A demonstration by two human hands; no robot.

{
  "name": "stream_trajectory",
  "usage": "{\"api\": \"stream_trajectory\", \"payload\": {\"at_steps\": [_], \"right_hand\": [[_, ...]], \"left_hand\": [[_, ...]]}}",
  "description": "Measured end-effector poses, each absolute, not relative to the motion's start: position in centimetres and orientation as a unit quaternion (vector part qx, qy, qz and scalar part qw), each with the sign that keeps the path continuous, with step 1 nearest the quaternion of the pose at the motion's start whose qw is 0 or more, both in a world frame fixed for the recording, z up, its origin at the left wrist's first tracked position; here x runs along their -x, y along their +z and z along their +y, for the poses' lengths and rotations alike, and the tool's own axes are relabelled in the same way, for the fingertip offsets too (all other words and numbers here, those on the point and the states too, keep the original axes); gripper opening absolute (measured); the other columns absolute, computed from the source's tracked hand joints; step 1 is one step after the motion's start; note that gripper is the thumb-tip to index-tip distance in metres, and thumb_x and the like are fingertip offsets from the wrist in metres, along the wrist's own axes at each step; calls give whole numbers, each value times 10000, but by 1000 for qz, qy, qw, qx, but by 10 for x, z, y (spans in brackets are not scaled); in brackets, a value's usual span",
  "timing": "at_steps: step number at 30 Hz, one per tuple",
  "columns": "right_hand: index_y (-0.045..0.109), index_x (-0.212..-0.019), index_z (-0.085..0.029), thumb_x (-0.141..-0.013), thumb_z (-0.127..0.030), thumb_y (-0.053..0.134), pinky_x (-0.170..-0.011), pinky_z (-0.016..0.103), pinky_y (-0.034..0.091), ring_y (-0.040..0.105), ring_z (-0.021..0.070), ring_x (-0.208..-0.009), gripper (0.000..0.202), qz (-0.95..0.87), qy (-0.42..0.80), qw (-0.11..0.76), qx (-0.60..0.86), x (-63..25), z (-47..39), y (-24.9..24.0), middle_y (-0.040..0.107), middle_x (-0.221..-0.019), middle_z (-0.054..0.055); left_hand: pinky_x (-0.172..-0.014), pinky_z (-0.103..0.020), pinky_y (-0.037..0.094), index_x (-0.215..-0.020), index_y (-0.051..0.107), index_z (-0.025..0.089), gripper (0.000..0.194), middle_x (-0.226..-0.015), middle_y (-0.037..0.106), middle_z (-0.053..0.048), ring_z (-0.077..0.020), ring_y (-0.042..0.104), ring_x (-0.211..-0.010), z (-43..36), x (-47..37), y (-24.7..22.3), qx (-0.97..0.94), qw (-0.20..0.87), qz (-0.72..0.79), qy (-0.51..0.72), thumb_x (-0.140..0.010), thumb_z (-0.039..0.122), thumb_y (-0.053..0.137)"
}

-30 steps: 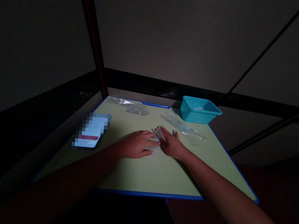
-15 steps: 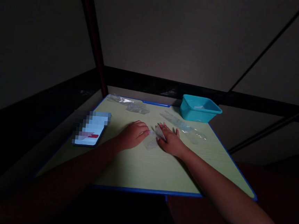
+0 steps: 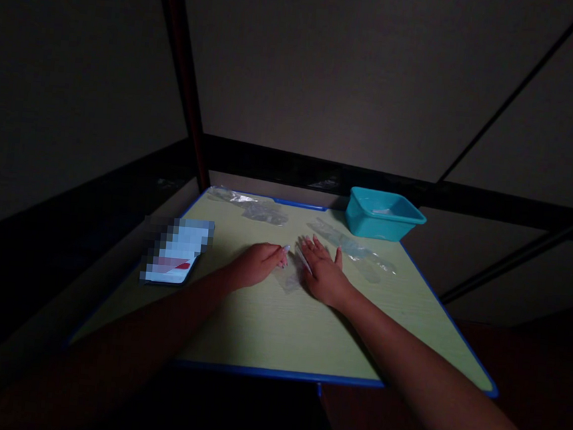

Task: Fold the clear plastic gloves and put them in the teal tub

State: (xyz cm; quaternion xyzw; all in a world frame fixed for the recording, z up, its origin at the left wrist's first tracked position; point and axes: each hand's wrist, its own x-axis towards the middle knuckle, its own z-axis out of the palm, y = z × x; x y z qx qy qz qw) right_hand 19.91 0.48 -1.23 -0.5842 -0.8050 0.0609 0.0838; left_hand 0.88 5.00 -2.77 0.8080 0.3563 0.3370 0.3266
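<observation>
A small clear plastic bag (image 3: 288, 281) lies between my hands on the light green tabletop. My left hand (image 3: 258, 266) is closed, thumb against fingers, pinching the bag's left edge. Flat over the bag's right side rests my right hand (image 3: 327, 275), its fingers stretched forward and the thumb side touching the plastic. Part of the bag is hidden under that hand. Just beyond my right hand is a longer clear plastic bag (image 3: 347, 241), spread slantwise on the table.
A phone (image 3: 175, 252) with a lit, partly blurred screen lies at the left edge. More crumpled clear plastic (image 3: 265, 213) is at the back left. The turquoise basin (image 3: 376, 224) stands at the back right corner. The blue-edged table (image 3: 280, 338) meets dark walls behind.
My left fingers have curled into a tighter pinch. My right hand has flattened, and the raised flap of plastic beside it is lower. The view has tilted slightly.
</observation>
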Motion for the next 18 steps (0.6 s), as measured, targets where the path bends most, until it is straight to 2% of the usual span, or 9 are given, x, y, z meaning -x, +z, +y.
{"api": "stream_trajectory", "payload": {"at_steps": [6,12,18], "right_hand": [[209,-1464,-110,-835,-200,374,-1035,668,-22,39,246,-1426,657,-822,36,81,563,-194,4,-14,114,-1541,135],[195,-1467,-101,-843,-223,365,-1039,664,-37,12,251,-1426,658,-830,34,66,553,-190,4,-15,101,-1545,133],[196,-1468,-98,-852,-243,374,-1045,661,5,-7,258,-1425,657,-836,39,57,544,-189,4,-15,78,-1547,129]], "left_hand": [[-708,-274,460,-664,585,177,503,-678,638,-34,-163,595,-676,53,-13,-30,-767,379,388,343,-864,555,320],[-720,-274,444,-642,591,174,430,-681,642,-34,-168,591,-695,55,-14,-31,-801,354,365,317,-852,472,362],[-650,-244,417,-647,604,166,349,-633,608,-12,-150,552,-654,56,-15,-31,-806,348,375,298,-823,401,416]]}}
